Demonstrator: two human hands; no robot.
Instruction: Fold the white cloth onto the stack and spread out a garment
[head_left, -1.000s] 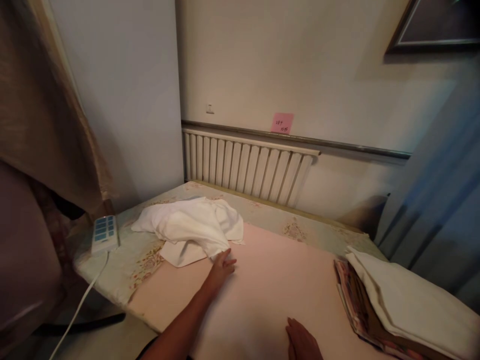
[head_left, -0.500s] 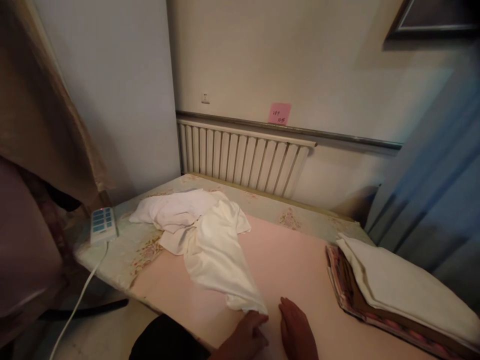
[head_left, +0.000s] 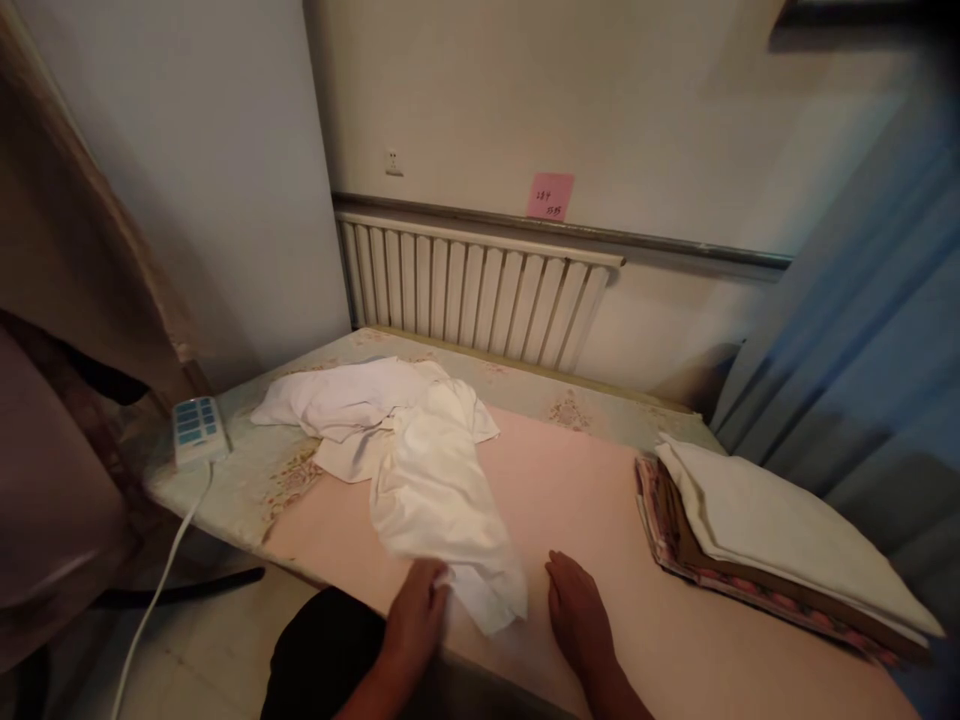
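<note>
A crumpled cream-white satiny cloth (head_left: 450, 490) lies across the pink sheet (head_left: 592, 510) on the table. At its near edge, my left hand (head_left: 416, 610) is closed, pinching the cloth's left corner between thumb and fingers. My right hand (head_left: 581, 610) rests on the pink sheet, a little to the right of the cloth and apart from it. Its fingers are stretched forward and nothing shows in them. Behind the cream cloth, and partly covered by it, is a bunched paler white cloth (head_left: 349, 398).
A folded stack with white fabric (head_left: 795, 530) on top sits at the right. A white power strip (head_left: 199, 430) with a cord lies on the table's left corner. Behind the flower-patterned tabletop (head_left: 570, 408) is a radiator (head_left: 480, 290). A blue curtain (head_left: 862, 330) hangs at the right.
My left hand has moved left along the cloth's near edge and now pinches its left corner. That edge is spread wider. My right hand stays beside the cloth. The whole view has shifted slightly.
</note>
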